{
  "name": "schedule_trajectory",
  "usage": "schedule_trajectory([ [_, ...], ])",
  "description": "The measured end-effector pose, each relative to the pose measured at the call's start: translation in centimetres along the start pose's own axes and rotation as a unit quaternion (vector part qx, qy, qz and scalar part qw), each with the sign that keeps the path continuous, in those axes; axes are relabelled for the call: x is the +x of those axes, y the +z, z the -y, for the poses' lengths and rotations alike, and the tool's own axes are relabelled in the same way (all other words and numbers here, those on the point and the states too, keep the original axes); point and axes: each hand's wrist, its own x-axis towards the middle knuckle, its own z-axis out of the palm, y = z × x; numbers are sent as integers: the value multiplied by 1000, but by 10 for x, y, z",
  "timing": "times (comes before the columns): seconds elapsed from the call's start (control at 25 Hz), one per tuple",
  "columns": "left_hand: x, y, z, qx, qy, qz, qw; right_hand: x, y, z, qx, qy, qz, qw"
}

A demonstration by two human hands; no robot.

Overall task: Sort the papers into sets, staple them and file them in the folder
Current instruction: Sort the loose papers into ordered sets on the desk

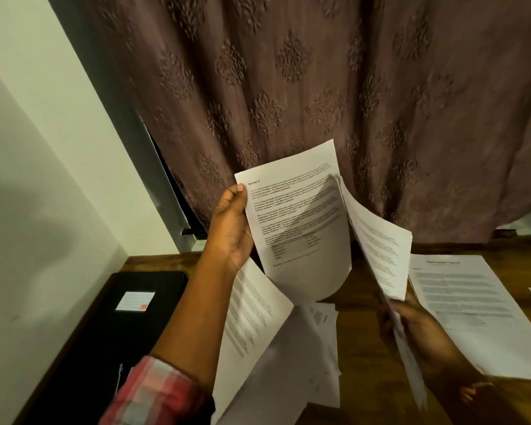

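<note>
Currently, head view: left hand [230, 228] raised, up and right of black folder [111, 332], thumb and fingers pinching left edge of sheet headed "Section 5" [301, 228]; sheet's lower end curls. Right hand [420, 329] farther right of folder, fingers curled round bottom of fanned paper stack [380, 250]; grip detail blurred. Loose sheets [258, 332] overlap on wooden table [359, 317] just right of folder. Printed set [472, 308] lies flat well right of folder. Folder lies flat, label [134, 301] on cover.
</note>
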Motion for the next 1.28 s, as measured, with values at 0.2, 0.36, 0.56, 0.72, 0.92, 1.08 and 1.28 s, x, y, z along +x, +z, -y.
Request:
schedule_trajectory([
  [0.2, 8, 0, -7, -80, -34, -2, 996, 12, 0, 10, -26, -43, -14, 999],
  [0.36, 20, 0, -12, -103, -45, -37, 993, 19, -1, 15, 0, -43, -6, 999],
  [0.56, 14, -20, -1, -15, -72, -90, 993, 34, -8, 6, -59, -77, -3, 995],
  [0.72, 7, -90, 60, 190, -113, -186, 957, 40, -30, -19, -157, -104, 8, 982],
  [0.92, -31, -172, 138, 416, -121, -207, 877, 29, -60, -64, -169, -5, 1, 986],
  [1.08, -46, -217, 173, 585, -65, -168, 790, 23, -69, -84, -224, 58, 6, 973],
  [1.28, -54, -215, 185, 697, 41, -217, 683, 9, -78, -88, -240, 60, -25, 969],
])
